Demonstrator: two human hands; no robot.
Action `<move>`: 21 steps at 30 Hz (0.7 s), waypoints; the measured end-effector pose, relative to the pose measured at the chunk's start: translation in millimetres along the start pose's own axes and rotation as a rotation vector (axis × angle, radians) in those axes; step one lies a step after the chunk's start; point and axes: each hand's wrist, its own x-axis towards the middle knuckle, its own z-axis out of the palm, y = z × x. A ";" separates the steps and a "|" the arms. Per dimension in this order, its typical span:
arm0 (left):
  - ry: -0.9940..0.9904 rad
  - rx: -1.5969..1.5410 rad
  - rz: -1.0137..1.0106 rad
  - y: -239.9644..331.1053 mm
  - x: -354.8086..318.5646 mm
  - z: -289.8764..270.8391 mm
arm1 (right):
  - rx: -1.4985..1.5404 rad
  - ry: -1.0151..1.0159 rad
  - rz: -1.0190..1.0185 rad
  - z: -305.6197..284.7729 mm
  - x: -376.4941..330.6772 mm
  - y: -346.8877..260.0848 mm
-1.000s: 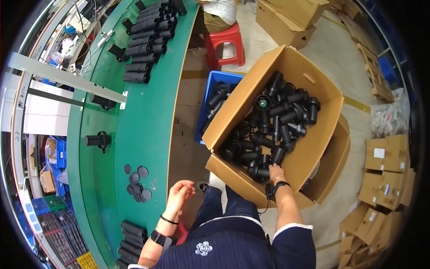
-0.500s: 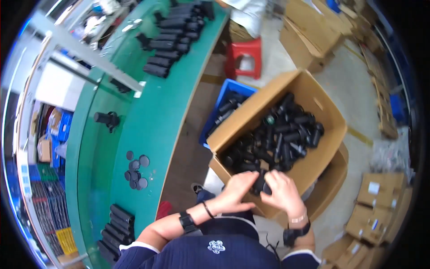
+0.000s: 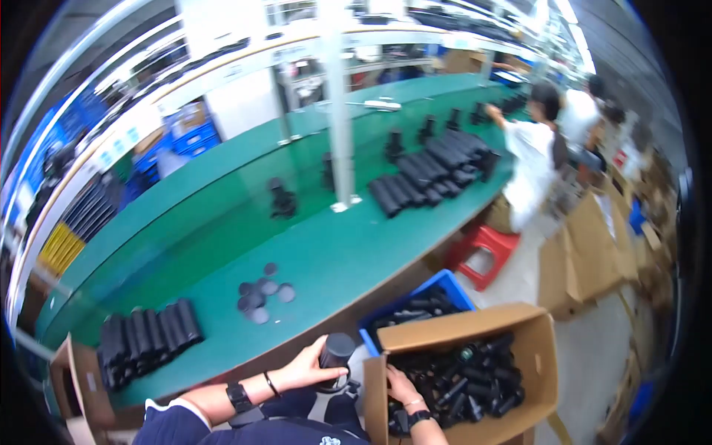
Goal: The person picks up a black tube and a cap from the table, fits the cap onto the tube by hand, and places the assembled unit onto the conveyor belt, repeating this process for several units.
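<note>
The black part (image 3: pixel 338 348) is in the left hand (image 3: pixel 314 366), just off the bench's front edge and beside the box. The fingers and thumb are closed around its side, with its round end facing up. It looks like hard plastic: probably light, stiff and a little slick, not easily crushed. The smooth barrel seems the best place for a grip; the lower end is blurred, so its shape there cannot be told.

The right hand (image 3: pixel 401 386) reaches inside the box (image 3: pixel 472 325), near its left wall, fingers partly spread; whether it grips one of the loose parts (image 3: pixel 475 382) cannot be told. The box's upright walls stand close around that wrist and could catch it.

The blue bin (image 3: pixel 454 288) sits tight behind the box. On the bench (image 3: pixel 330 271), flat discs (image 3: pixel 256 302) lie beyond the left hand, tubes (image 3: pixel 152 334) are stacked to the left, and green top shows between the discs and the post (image 3: pixel 341 141).
</note>
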 end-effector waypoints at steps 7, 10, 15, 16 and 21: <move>0.434 -0.111 -0.035 -7.1 -50.5 -72.7 | -0.542 0.042 0.055 24.2 28.1 22.0; 0.554 -0.044 -0.039 -38.3 -64.0 -110.8 | -0.355 -0.032 0.104 9.8 21.2 21.1; 0.778 -0.010 -0.024 -61.6 -103.0 -188.9 | 0.152 0.226 0.368 -69.0 -0.1 -58.6; 0.840 -0.031 0.048 -59.4 -104.1 -202.3 | 0.169 0.375 0.414 -81.3 -18.4 -58.7; 1.120 0.213 0.112 -85.5 -90.1 -286.0 | -0.111 0.740 0.557 -196.0 -71.4 -188.2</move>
